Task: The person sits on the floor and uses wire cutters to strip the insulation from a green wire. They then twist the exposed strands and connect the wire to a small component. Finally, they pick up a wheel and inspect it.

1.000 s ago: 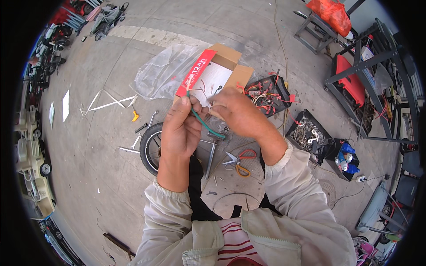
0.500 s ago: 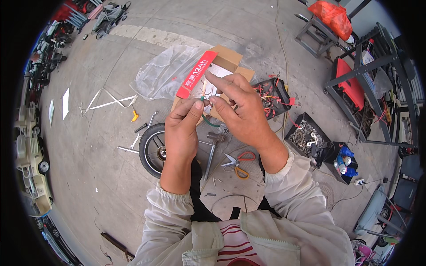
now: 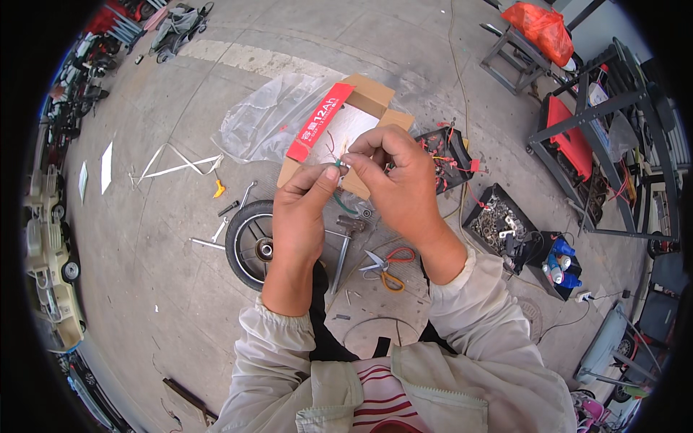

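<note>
Between my hands is a green cable (image 3: 345, 204) with thin coloured wires fanning out of its end. My left hand (image 3: 303, 209) pinches the cable close to where the wires come out. With thumb and forefinger together, my right hand (image 3: 397, 173) grips the thin wires (image 3: 344, 150) just beside the left fingertips. A reddish wire stands loose above the fingers. Behind the hands lies an opened cardboard box (image 3: 372, 94) with a red printed flap and white lining. Below them, scissors (image 3: 390, 270) with orange and yellow handles rest on a round surface, near a hammer (image 3: 349, 228).
A black-tyred wheel (image 3: 238, 249) lies left of the hammer, with wrenches (image 3: 220, 229) beside it. Right of the box are a tray of red connectors (image 3: 451, 155), a bin of metal parts (image 3: 502, 227) and a box with blue-capped cans (image 3: 561, 263). Clear plastic sheeting (image 3: 260, 115) spreads behind.
My right hand's fingers have curled in and closed on the thin wires, where the forefinger was stretched out before. The wires now spread apart, and my left hand has shifted slightly right.
</note>
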A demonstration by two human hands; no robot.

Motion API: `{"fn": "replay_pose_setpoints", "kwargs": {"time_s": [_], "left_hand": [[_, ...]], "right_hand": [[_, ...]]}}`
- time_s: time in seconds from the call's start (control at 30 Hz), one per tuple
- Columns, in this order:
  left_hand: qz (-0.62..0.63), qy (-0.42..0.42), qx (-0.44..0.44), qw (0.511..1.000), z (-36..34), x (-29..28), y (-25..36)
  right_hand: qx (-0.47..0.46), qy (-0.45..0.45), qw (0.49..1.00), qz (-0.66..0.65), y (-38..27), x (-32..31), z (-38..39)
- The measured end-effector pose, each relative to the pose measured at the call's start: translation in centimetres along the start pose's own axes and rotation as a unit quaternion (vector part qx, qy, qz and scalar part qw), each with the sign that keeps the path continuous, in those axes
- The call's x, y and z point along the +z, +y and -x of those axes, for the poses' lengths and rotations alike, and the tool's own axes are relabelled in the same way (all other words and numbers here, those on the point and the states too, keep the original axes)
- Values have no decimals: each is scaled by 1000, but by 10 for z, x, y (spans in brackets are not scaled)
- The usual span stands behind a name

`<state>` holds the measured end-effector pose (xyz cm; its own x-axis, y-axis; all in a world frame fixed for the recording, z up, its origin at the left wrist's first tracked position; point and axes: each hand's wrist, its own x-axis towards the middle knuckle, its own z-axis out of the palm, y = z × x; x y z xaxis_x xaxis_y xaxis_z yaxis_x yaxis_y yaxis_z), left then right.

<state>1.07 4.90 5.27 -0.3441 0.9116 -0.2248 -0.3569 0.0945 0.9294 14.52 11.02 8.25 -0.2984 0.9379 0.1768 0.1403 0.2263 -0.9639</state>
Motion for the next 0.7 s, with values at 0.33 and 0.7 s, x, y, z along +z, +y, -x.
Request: {"fn": "replay_pose_setpoints", "kwargs": {"time_s": [0.33, 0.7], "left_hand": [[-25, -28, -55, 998, 2, 3, -4], [-49, -18, -26, 998, 2, 3, 1]], "right_hand": [[-97, 95, 987, 81, 33, 11, 1], [129, -12, 981, -142, 26, -2, -5]]}}
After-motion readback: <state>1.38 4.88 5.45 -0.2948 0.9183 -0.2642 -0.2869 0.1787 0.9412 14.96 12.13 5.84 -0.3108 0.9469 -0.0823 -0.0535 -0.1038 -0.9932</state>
